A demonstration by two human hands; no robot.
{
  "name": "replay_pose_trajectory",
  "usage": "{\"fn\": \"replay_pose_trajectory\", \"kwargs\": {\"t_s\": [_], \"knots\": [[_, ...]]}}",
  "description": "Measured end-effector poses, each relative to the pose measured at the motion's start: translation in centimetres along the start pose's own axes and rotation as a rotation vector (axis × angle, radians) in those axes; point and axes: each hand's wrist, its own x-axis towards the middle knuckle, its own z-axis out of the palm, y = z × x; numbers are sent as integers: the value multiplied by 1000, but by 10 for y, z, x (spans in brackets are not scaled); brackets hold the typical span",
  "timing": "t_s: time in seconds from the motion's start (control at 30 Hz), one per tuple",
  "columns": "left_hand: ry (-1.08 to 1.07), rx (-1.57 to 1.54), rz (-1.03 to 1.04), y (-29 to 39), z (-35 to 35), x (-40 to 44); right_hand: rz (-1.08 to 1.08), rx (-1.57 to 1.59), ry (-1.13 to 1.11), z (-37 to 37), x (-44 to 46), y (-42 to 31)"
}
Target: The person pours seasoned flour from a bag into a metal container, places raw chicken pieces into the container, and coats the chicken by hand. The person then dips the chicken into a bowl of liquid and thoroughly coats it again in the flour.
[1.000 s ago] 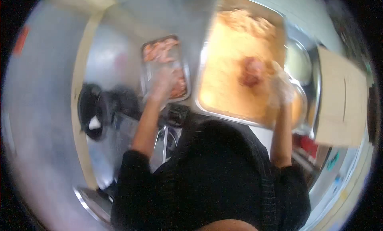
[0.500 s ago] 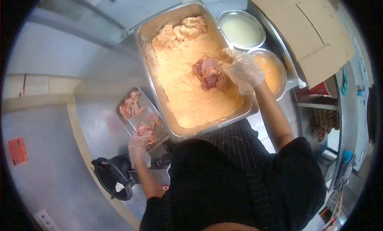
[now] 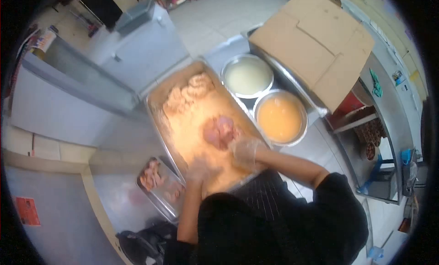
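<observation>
Raw chicken pieces [image 3: 221, 131] lie on the orange-tinted flour [image 3: 185, 137] in a large, deep metal pan [image 3: 157, 121]. My right hand [image 3: 247, 151], in a clear plastic glove, is down at the flour just beside the chicken; its fingertips are blurred. My left hand [image 3: 202, 170], gloved too, reaches over the near left part of the flour, smeared by motion, and I cannot make out anything in it. Left of the pan, a smaller metal tray [image 3: 160, 206] holds more raw chicken pieces [image 3: 153, 177].
Right of the pan stand a bowl of pale liquid [image 3: 248, 76] and a bowl of orange liquid [image 3: 280, 118]. Flattened cardboard [image 3: 315, 45] covers a metal container behind them. A metal shelf unit [image 3: 352, 123] is at the right, and a black bin [image 3: 141, 242] at the lower left.
My left hand has moved from the chicken in the small tray to the flour pan. A raw piece is gone from the tray's near end. The view has shifted.
</observation>
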Motion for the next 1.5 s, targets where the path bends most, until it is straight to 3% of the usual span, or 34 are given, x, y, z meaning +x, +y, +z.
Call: {"fn": "replay_pose_trajectory", "kwargs": {"t_s": [0.03,0.07,0.13,0.17,0.2,0.23,0.27,0.3,0.37,0.4,0.47,0.5,0.57,0.63,0.67,0.7,0.73,0.77,0.8,0.83,0.87,0.93,0.97,1.03,1.07,1.13,1.17,1.33,1.4,1.43,1.5], "knots": [[-271,106,-120,39,-45,-39,-164,-126,-213,-48,-23,-7],[-249,165,39,14,11,-11,-170,-133,-216,-40,-17,-5],[-160,305,357,-34,116,41,182,482,-94,15,-3,-8],[-61,69,183,-27,121,32,361,791,-59,35,2,-16],[31,-150,-2,-15,108,27,403,809,-158,40,10,-22],[-77,429,324,-5,88,15,449,817,-257,46,20,-23],[-168,1001,673,0,74,10,213,708,-72,102,37,-24],[-183,987,677,-6,81,19,-13,585,126,151,51,-26],[-133,219,518,-15,99,43,-26,545,74,151,58,-24],[-125,214,517,-1,71,35,-34,490,32,145,63,-18],[-258,663,553,44,-13,-6,-54,381,-55,133,74,-9],[-255,654,553,45,-23,-8,-63,329,-101,128,77,-7],[233,-534,300,41,-35,-9,-87,264,-162,115,73,1],[174,-486,186,36,-57,3,446,800,199,95,64,11],[114,-422,81,33,-72,11,442,785,202,103,69,18],[128,-428,84,30,-82,17,401,623,445,121,80,22],[67,66,227,27,-93,22,355,453,684,121,85,28],[3,565,356,23,-101,26,354,440,691,122,89,33],[17,565,355,20,-105,28,301,388,417,112,90,34],[119,175,118,16,-105,31,250,335,142,99,90,31],[214,-217,-114,12,-108,36,257,325,146,85,92,26],[307,-99,-73,-42,-65,112,433,744,152,49,92,8],[355,-38,-57,-69,-45,150,448,739,161,37,87,9],[406,107,-34,-88,-33,175,544,997,465,17,82,19],[453,243,-23,-93,-29,186,554,971,479,13,83,29],[474,129,-282,-103,-26,214,913,770,485,5,90,51],[509,-102,-317,-120,8,247,905,278,449,65,131,52],[530,475,99,-104,3,234,860,492,320,91,198,88],[354,278,174,-170,58,332,805,561,301,91,199,91],[330,316,86,-140,17,266,780,594,298,90,197,91],[294,301,121,-103,-17,201,706,639,299,92,187,84]]}}
